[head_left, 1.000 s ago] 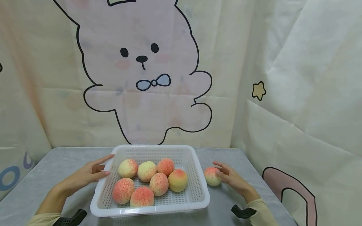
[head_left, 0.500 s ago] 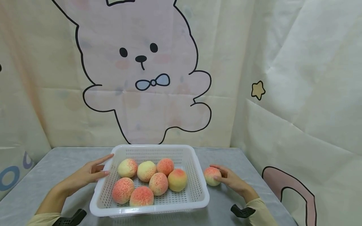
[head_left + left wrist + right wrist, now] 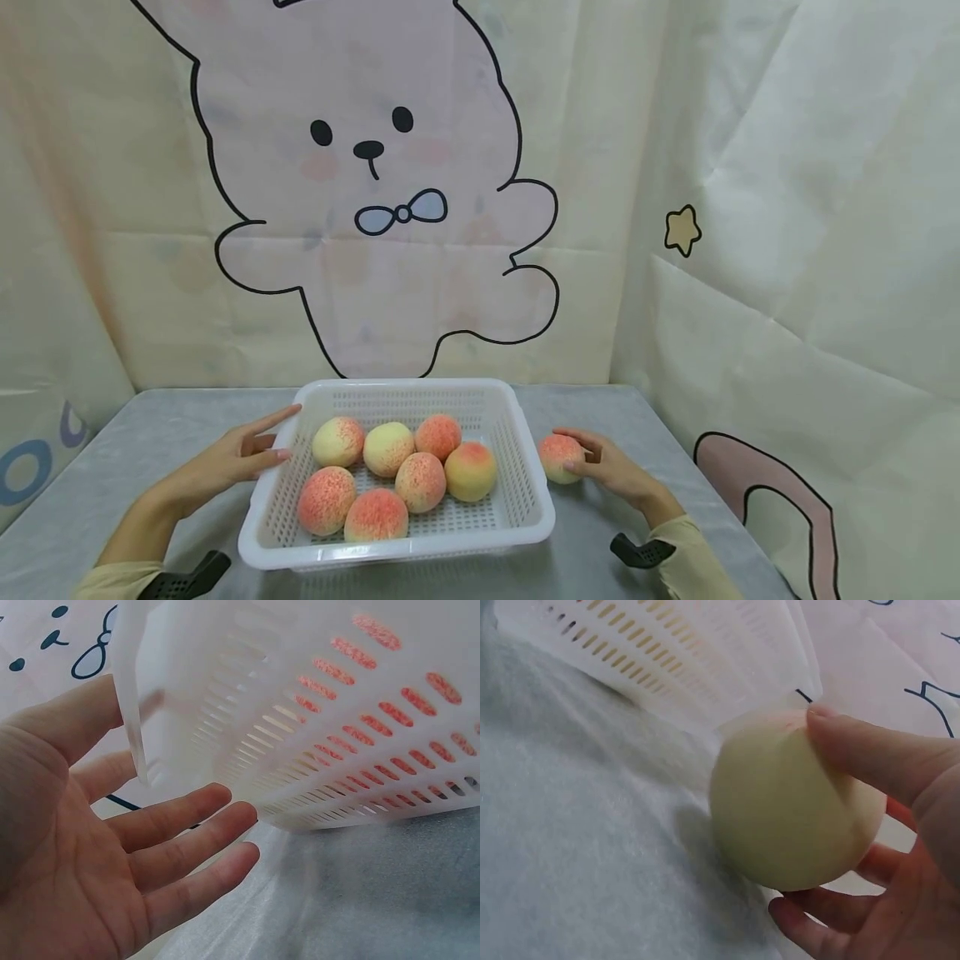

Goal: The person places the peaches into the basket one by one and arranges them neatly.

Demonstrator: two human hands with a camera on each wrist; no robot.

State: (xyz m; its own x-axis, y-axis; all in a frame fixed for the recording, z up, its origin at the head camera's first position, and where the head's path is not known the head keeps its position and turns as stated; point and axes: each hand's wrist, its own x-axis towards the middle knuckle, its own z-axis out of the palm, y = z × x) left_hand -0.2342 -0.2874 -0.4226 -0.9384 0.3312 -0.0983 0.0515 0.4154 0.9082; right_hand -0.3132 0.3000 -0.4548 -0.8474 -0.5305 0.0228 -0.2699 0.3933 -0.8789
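Observation:
Just right of a white plastic basket, my right hand grips a peach, pale yellow with a red blush. In the right wrist view the thumb presses the near side of this peach, and fingertips curl round its far side and under it. My left hand rests at the basket's left rim, thumb and index finger touching it. The left wrist view has the other fingers extended loosely beside the slotted outer wall. Several peaches lie inside the basket, red, pink and yellow.
A grey cloth-covered table carries the basket. Printed curtains with a cartoon animal hang close behind the table and along both sides. Each wrist wears a black strap mount.
My right fingers have closed round the peach, which has risen very slightly. The left hand stays at the basket rim. The head view has tilted down a little.

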